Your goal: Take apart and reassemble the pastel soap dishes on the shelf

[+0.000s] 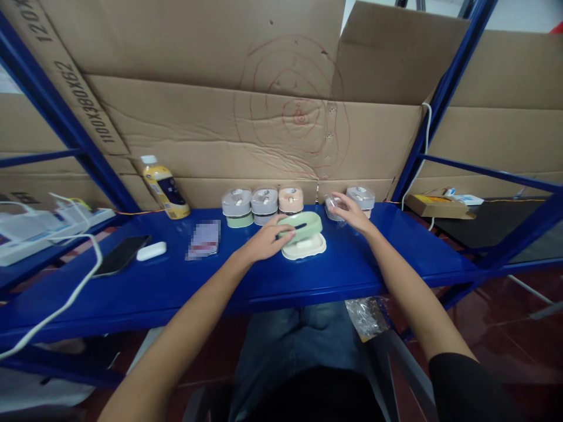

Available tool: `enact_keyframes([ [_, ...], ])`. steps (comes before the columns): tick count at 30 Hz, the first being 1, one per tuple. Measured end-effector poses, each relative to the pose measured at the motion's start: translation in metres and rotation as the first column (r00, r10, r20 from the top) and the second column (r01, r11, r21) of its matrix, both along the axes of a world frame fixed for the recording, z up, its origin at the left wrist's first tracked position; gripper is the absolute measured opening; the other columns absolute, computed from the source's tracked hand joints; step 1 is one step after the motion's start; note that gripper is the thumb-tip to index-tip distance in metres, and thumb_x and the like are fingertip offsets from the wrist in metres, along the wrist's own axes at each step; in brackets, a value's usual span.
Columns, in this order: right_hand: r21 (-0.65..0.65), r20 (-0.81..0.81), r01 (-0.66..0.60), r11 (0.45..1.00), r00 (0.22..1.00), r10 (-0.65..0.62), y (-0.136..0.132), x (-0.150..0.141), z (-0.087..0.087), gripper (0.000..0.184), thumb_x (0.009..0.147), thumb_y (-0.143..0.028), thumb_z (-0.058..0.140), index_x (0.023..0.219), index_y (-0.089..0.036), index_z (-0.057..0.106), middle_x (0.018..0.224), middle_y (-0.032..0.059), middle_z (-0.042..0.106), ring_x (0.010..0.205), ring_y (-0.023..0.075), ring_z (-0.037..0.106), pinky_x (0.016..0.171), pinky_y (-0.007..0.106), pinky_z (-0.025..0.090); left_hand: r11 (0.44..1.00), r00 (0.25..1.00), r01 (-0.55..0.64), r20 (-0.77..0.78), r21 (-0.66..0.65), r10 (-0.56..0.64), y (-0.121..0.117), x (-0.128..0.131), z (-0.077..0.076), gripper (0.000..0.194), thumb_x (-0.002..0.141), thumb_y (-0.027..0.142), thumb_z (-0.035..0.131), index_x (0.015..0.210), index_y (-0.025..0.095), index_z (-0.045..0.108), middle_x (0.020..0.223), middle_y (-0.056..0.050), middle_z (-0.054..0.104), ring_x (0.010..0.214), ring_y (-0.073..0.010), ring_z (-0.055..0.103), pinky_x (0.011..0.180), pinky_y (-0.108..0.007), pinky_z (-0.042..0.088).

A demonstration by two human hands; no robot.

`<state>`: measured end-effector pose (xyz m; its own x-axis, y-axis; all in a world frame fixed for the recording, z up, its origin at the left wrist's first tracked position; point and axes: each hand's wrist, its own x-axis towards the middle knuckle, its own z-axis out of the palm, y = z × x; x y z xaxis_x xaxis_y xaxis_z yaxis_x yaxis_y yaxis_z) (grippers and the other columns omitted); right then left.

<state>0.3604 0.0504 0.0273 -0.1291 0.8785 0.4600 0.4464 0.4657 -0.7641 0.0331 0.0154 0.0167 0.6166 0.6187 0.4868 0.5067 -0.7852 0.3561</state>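
The green slotted lid (pixel 310 225) is in the left hand (pixel 269 239), gripped at its left end, thumb and fingers closed on the rim. It is held tilted just above a cream scalloped base (pixel 304 247) — whether they touch, I cannot tell. The right hand (pixel 350 212) is at a clear-wrapped box (pixel 335 208), fingers loosely curled at its right side; how firmly it grips, I cannot tell.

Behind the lid stand more lidded boxes: a peach one (pixel 291 200), two grey-topped ones (pixel 251 205) to its left, and another grey-topped one (pixel 360 200) beyond the right hand. Their small round labels are unreadable.

The cardboard backing (pixel 197 126) reads "1100X380X62", with red rings drawn on it. A yellow bottle (pixel 166 189), a phone (pixel 122 255) and a white case (pixel 152 251) sit on the blue table (pixel 259 278); the floor (pixel 497 328) is dark red.
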Motion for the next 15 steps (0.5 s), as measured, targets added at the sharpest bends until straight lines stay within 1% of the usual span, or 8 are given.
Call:
enact_keyframes([
  [3,-0.016,-0.01,-0.105,0.994,0.994,0.105,-0.01,-0.004,0.006,0.084,0.073,-0.051,0.084,0.147,-0.024,0.058,0.14,0.0126,0.066,0.118,0.031,0.068,0.107,0.052,0.055,0.996,0.994,0.078,-0.076,-0.048,-0.081,-0.005,0.006,-0.004,0.045,0.104,0.052,0.049,0.122,0.021,0.077,0.146,-0.014,0.056,0.139,-0.0335,0.056,0.119,-0.05,0.045],
  [5,-0.046,0.046,-0.208,0.977,0.977,0.21,-0.017,-0.008,0.011,0.089,0.069,-0.047,0.089,0.149,-0.024,0.057,0.149,0.0141,0.061,0.124,0.0328,0.065,0.104,0.051,0.057,0.992,0.991,0.095,-0.083,-0.08,-0.102,-0.006,0.01,-0.007,0.044,0.101,0.052,0.056,0.129,0.023,0.073,0.148,-0.014,0.055,0.138,-0.0341,0.057,0.118,-0.05,0.045],
  [6,-0.072,0.085,-0.261,0.963,0.96,0.266,-0.021,-0.01,0.012,0.091,0.068,-0.046,0.09,0.15,-0.023,0.056,0.152,0.0146,0.058,0.127,0.0336,0.063,0.102,0.051,0.058,0.991,0.992,0.095,-0.073,-0.095,-0.102,-0.006,0.011,-0.009,0.048,0.098,0.053,0.062,0.135,0.024,0.069,0.148,-0.014,0.056,0.138,-0.0347,0.058,0.118,-0.051,0.046],
  [8,-0.12,0.171,-0.348,0.93,0.915,0.365,-0.025,-0.014,0.014,0.092,0.068,-0.044,0.09,0.151,-0.023,0.056,0.154,0.0147,0.057,0.131,0.0343,0.061,0.102,0.051,0.058,0.988,0.996,0.077,-0.025,-0.137,-0.081,-0.005,0.013,-0.011,0.07,0.087,0.054,0.075,0.147,0.023,0.057,0.148,-0.015,0.058,0.137,-0.0368,0.058,0.116,-0.052,0.047],
  [10,-0.128,0.251,-0.403,0.906,0.871,0.423,-0.027,-0.019,0.014,0.092,0.068,-0.043,0.09,0.151,-0.023,0.056,0.153,0.0134,0.058,0.134,0.0339,0.06,0.109,0.052,0.054,0.977,0.998,0.053,0.045,-0.206,-0.045,-0.003,0.015,-0.015,0.095,0.076,0.055,0.086,0.154,0.02,0.044,0.148,-0.017,0.059,0.135,-0.0391,0.06,0.113,-0.054,0.049],
  [11,-0.116,0.291,-0.424,0.898,0.85,0.439,-0.027,-0.022,0.014,0.091,0.069,-0.043,0.09,0.151,-0.024,0.057,0.153,0.0126,0.058,0.137,0.0336,0.058,0.113,0.053,0.05,0.968,0.997,0.048,0.078,-0.245,-0.03,-0.002,0.016,-0.017,0.103,0.072,0.054,0.089,0.155,0.019,0.04,0.146,-0.019,0.06,0.134,-0.0398,0.061,0.111,-0.055,0.05],
  [13,-0.082,0.364,-0.47,0.879,0.807,0.466,-0.026,-0.027,0.012,0.09,0.069,-0.044,0.09,0.15,-0.025,0.058,0.155,0.0112,0.057,0.142,0.0333,0.055,0.12,0.053,0.043,0.95,0.991,0.07,0.133,-0.305,-0.03,0.0,0.018,-0.021,0.111,0.068,0.053,0.092,0.156,0.019,0.033,0.144,-0.02,0.062,0.132,-0.0397,0.063,0.11,-0.056,0.051],
  [15,-0.06,0.424,-0.515,0.855,0.763,0.489,-0.026,-0.032,0.01,0.089,0.07,-0.045,0.09,0.151,-0.027,0.057,0.156,0.0102,0.056,0.144,0.0331,0.053,0.123,0.053,0.039,0.937,0.982,0.118,0.18,-0.329,-0.06,0.002,0.02,-0.025,0.113,0.067,0.05,0.093,0.156,0.02,0.031,0.143,-0.02,0.063,0.131,-0.039,0.064,0.11,-0.056,0.051],
])
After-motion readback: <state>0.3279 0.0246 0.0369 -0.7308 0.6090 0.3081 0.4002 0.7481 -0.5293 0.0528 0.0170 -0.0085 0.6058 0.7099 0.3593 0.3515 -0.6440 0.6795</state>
